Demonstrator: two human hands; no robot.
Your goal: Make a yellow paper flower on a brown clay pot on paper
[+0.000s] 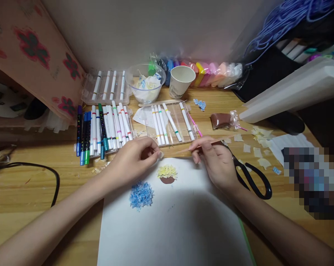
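Note:
My left hand [139, 157] is closed in a pinch on a small pale scrap of paper [161, 154] above the top edge of a white sheet [161, 229]. My right hand [215, 160] is closed around a thin, pale tan stick [220, 140], whose narrow tip points left toward my left hand without touching it. On the sheet below are a round cluster of blue crumpled paper bits [141, 194] and a cluster of yellow bits [167, 171] over a brown shape [167, 180]. Black-handled scissors [267, 184] lie beside my right wrist, their blades partly hidden.
Markers [117, 125] and an open clear case [172, 125] lie behind my hands. Farther back stand a bowl of scraps [145, 88], a paper cup [181, 82] and bagged coloured clay [208, 74]. Brown clay [220, 120] and loose paper squares [257, 152] lie right. A black cable [57, 181] curves left.

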